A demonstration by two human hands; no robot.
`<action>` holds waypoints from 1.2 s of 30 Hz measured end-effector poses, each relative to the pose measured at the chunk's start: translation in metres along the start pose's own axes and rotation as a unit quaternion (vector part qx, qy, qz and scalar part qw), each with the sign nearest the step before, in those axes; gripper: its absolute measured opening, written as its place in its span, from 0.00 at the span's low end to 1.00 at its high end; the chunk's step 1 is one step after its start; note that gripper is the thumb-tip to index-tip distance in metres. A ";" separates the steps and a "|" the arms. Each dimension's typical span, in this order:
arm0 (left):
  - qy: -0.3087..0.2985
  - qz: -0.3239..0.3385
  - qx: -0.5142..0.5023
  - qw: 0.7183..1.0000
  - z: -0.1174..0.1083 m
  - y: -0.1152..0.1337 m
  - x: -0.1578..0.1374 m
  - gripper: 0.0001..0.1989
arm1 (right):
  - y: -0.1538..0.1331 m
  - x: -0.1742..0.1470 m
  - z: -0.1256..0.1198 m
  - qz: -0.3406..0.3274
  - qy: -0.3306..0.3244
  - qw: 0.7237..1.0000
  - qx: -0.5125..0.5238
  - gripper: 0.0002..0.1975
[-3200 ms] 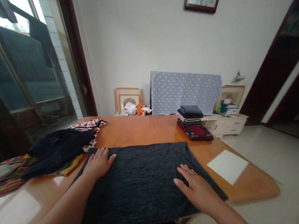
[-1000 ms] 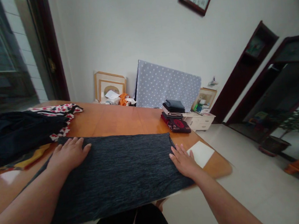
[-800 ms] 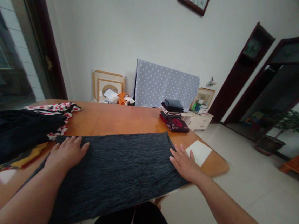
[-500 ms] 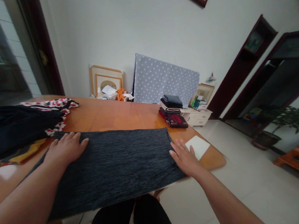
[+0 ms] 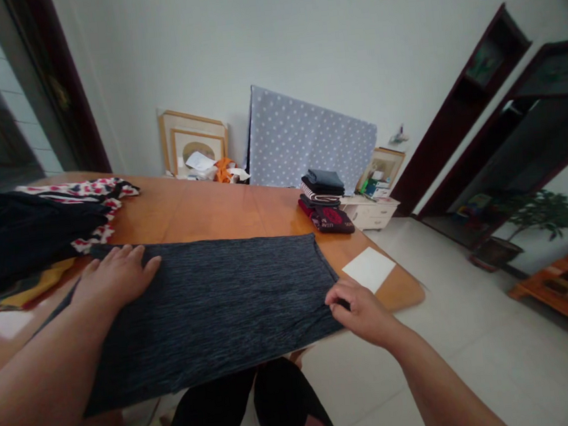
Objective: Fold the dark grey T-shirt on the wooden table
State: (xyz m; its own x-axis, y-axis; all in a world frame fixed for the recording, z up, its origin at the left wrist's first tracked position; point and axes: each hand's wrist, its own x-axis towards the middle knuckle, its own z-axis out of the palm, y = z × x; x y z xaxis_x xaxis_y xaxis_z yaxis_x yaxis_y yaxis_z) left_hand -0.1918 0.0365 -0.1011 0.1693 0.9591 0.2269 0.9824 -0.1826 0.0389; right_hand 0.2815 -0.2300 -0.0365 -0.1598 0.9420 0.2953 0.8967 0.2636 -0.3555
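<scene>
A dark blue-grey streaked garment (image 5: 213,307) lies spread flat across the table, its near side reaching the front edge; its exact kind does not show. My left hand (image 5: 119,276) rests open and flat on its left part, thumb apart from the fingers. At the garment's right end, my right hand (image 5: 356,306) pinches the edge between thumb and fingers. Small creases run from that grip along the lower right corner.
Dark clothes (image 5: 24,231) and a floral garment (image 5: 106,190) lie heaped at the left of the wooden table (image 5: 203,211). A stack of folded clothes (image 5: 325,199) stands at the far right. A white sheet (image 5: 370,270) lies near the right corner.
My right hand has gone from lying flat with fingers spread to pinching the garment's right edge. My left hand stays flat on the cloth. The view has shifted slightly.
</scene>
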 end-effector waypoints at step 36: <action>-0.005 0.003 -0.001 1.000 -0.002 -0.001 0.002 0.38 | -0.003 -0.020 0.002 0.038 -0.039 0.999 0.000 0.07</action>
State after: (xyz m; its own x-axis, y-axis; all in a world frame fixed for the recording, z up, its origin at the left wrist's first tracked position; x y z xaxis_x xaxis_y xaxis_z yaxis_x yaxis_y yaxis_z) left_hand -0.1928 0.0381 -0.0984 0.1762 0.9601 0.2173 0.9811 -0.1891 0.0399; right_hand 0.2809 -0.2493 -0.0428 -0.1236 0.9724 0.1980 0.9071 0.1916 -0.3749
